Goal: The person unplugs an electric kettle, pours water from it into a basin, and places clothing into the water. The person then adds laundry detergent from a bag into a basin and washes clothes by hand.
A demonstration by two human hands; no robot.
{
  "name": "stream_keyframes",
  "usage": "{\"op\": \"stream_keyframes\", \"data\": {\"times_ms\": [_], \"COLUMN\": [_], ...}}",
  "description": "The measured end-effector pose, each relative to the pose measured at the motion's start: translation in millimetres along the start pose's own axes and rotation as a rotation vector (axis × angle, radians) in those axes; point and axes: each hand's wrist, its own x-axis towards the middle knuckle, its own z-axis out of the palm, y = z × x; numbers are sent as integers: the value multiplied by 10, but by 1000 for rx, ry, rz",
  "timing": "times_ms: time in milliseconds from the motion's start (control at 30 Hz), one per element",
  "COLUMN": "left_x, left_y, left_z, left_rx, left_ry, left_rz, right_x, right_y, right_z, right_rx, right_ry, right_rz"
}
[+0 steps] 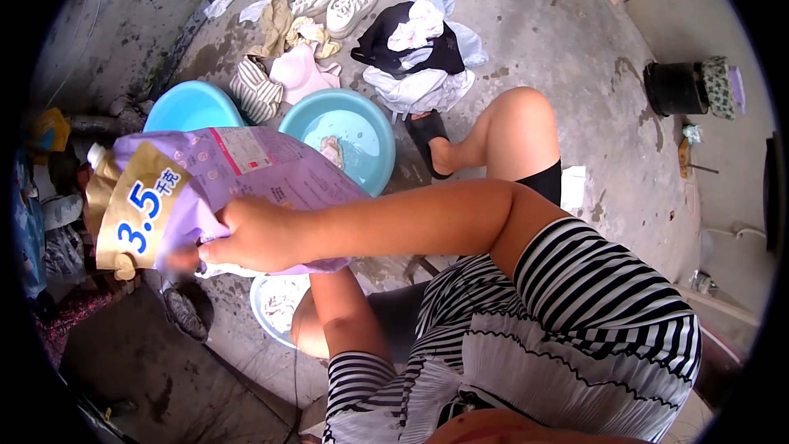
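Note:
A large purple and gold bag (271, 177) marked 3.5 spans the left half of the view, tilted above the basins. My right hand (253, 234) is closed on its lower edge, with fingers wrapped into the purple film. The forearm of my left arm rises from below and passes behind the bag, which hides that hand. A blurred reddish shape beside my right fingertips is too smeared to identify. Behind the bag stand a blue basin (193, 105) and another blue basin (374, 144) holding water and a small cloth. A white basin (261, 316) with cloth is below.
Striped and pink clothes (300, 74) lie beyond the basins, near white sneakers (353, 6). A black and white clothes pile (411, 49) is on the concrete floor. At the right stands a black bucket (674, 89). Clutter lines the left edge.

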Motion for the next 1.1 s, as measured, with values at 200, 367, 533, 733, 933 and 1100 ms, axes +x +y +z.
{"op": "stream_keyframes", "data": {"times_ms": [200,367,533,733,933,1100], "left_x": [186,496,634,643,539,427], "left_y": [97,208,198,201,148,100], "left_z": [137,352,453,493,384,287], "left_rx": [-1,11,15,40,53,67], "left_ry": [-16,-45,-45,-50,-36,-13], "left_rz": [21,48,46,32,9,-21], "right_x": [46,150,57,76,28,59], "right_y": [64,-1,-136,79,90,36], "right_z": [-67,-347,-598,-537,-606,-633], "right_rx": [-76,9,24,-113,-72,28], "right_ry": [11,229,287,286,269,148], "right_rz": [-49,-111,-69,-134,-101,-27]}}
